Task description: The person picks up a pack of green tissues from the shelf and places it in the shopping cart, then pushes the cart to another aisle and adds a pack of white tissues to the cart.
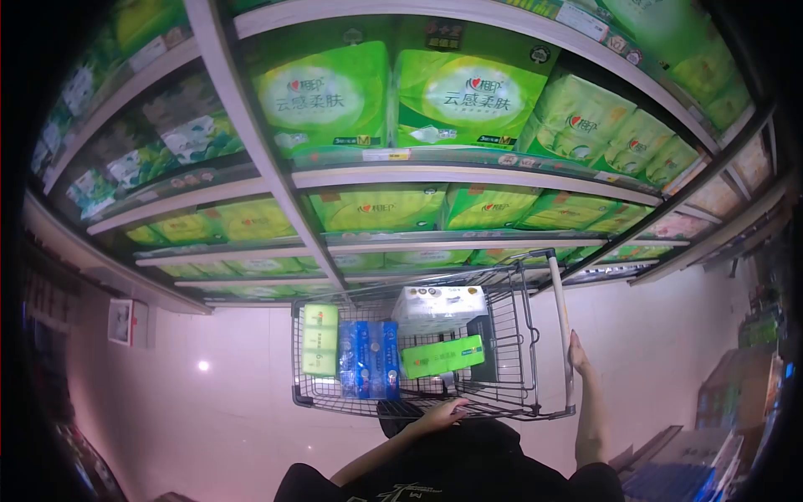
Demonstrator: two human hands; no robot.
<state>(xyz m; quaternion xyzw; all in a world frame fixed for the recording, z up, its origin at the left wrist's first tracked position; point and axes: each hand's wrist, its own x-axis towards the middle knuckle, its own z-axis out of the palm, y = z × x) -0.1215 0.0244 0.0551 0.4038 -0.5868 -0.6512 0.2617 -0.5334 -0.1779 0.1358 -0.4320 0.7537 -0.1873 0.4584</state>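
A wire shopping cart (305, 402) stands sideways in front of me. My right hand (578, 353) is closed around its handle (561, 309) on the right. On the cart's near side rim lies my left hand (443, 413), its fingers curled over the wire edge. Inside the cart are a light green pack of tissues (320, 339), a blue plastic-wrapped pack (370, 360), a white wrapped pack (442, 308) and a bright green tissue pack (442, 357). The green pack lies slightly tilted, close to my left hand.
Tall shelves (288, 192) full of green tissue packs (468, 96) run along the far side of the cart. A white and red box (131, 323) sits on the shiny floor (242, 393) at left. Brown cartons (736, 389) stand at right.
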